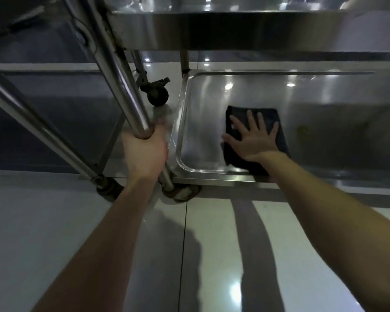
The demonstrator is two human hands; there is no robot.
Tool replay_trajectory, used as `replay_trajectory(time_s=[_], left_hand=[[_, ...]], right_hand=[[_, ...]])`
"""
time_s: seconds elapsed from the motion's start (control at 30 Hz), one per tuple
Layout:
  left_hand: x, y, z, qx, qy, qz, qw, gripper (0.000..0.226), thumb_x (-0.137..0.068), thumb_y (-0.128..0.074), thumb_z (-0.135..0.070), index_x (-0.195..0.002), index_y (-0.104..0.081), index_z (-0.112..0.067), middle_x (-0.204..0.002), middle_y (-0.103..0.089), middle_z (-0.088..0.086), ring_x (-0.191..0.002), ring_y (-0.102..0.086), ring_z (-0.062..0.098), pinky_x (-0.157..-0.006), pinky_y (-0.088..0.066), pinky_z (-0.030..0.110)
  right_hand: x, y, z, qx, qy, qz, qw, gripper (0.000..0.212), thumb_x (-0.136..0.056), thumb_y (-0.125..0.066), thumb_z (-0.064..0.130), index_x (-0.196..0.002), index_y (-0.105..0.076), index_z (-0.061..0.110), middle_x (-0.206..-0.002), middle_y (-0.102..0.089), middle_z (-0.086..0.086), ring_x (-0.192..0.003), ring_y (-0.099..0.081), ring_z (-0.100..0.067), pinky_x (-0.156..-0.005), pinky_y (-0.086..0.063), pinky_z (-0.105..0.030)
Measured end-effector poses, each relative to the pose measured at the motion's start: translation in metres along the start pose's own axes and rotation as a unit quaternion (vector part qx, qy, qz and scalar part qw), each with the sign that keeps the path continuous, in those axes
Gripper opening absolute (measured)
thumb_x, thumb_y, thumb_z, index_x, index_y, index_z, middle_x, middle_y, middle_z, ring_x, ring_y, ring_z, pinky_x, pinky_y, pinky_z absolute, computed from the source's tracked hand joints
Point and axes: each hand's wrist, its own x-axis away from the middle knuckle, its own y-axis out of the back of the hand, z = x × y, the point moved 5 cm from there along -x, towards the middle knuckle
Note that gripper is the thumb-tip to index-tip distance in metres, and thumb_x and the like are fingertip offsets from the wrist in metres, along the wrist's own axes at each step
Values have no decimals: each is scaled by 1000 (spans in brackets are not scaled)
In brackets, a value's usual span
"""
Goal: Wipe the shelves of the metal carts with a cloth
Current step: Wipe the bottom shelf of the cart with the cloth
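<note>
- Glossy pale floor tiles [99, 221] run under both bare forearms, which reach forward and down to the lowest level of the cart.
- Nearest, the left hand [144, 152] has its fingers curled round the shiny upright steel corner post [126, 86], likely to brace the person and stop the wheeled cart from rolling.
- Beyond it, the right hand [252, 136] lies flat with fingers spread and grasps nothing. Its palm presses the folded black cloth [235, 112] onto the stainless-steel bottom shelf with a raised rim [182, 113], near the front left corner.
- A spread palm keeps broad contact for wiping.
- Farther back stands a dark caster wheel [157, 95].
- Overhead juts the steel upper shelf [212, 30].
</note>
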Motion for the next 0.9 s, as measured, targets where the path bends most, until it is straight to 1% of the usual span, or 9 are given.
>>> replay_trajectory(time_s=[0.07,0.13,0.27,0.37,0.43,0.53,0.67,0.8,0.9], left_hand=[[1,0,-2,15,-1,-8,1000,29,-89,-75,-34,-65,-60,-27,-54,-50,7,-43,-50,19,-50,-49,37],[2,-1,-3,35,-3,-15,999,29,-88,-74,-27,-63,-59,-30,-58,-46,15,-43,-46,19,-49,-45,37],[7,-3,-5,52,-17,-10,998,25,-86,-73,-25,-88,-51,-12,-60,-46,9,-44,-47,16,-48,-47,31],[7,-2,-8,59,-12,-8,998,23,-91,-73,-18,-92,-50,-12,-62,-47,8,-45,-46,15,-48,-46,30],[6,-2,-9,43,-2,-8,999,19,-95,-72,-17,-97,-57,-6,-57,-49,5,-44,-47,16,-49,-45,30],[7,-2,-9,43,28,-16,999,27,-96,-74,-20,-110,-60,-3,-57,-52,3,-44,-50,16,-50,-46,29],[10,-3,-7,50,44,-14,998,37,-87,-74,-30,-109,-57,-5,-57,-51,3,-47,-51,16,-53,-49,32],[8,-4,-5,55,36,-14,998,24,-98,-73,-14,-90,-51,-12,-51,-47,-1,-41,-46,14,-48,-43,31],[6,-4,-4,64,6,3,998,22,-99,-71,-8,-90,-51,-10,-52,-44,0,-40,-44,13,-44,-41,27]], right_hand=[[-42,8,12,-14,1,-4,1000,88,-88,-13,96,-166,-4,57,-181,11,0,-165,17,-32,-120,21,-74],[-80,13,41,-15,19,4,1000,87,-90,-14,93,-168,-5,53,-181,10,-3,-165,17,-35,-119,21,-76],[-111,6,122,0,61,19,998,83,-96,-12,86,-170,-4,49,-181,10,-8,-164,17,-39,-117,21,-79],[-80,1,156,-17,83,26,996,80,-100,-11,81,-171,-1,44,-180,12,-9,-164,19,-39,-117,22,-78],[-36,-5,162,-37,105,30,993,76,-103,-11,77,-171,1,44,-180,16,-8,-163,22,-37,-118,22,-76],[55,-23,157,-30,143,41,988,74,-102,-2,77,-169,8,48,-179,20,-3,-162,27,-33,-119,24,-73],[117,-30,139,-53,154,46,986,69,-100,1,71,-167,4,54,-180,16,2,-164,22,-27,-119,27,-69],[68,-31,139,-36,145,47,988,64,-104,-11,72,-166,4,58,-179,21,2,-163,26,-28,-118,28,-71],[-15,-18,142,-42,102,19,994,62,-108,-14,69,-168,-2,55,-180,16,-2,-164,22,-33,-118,24,-73]])
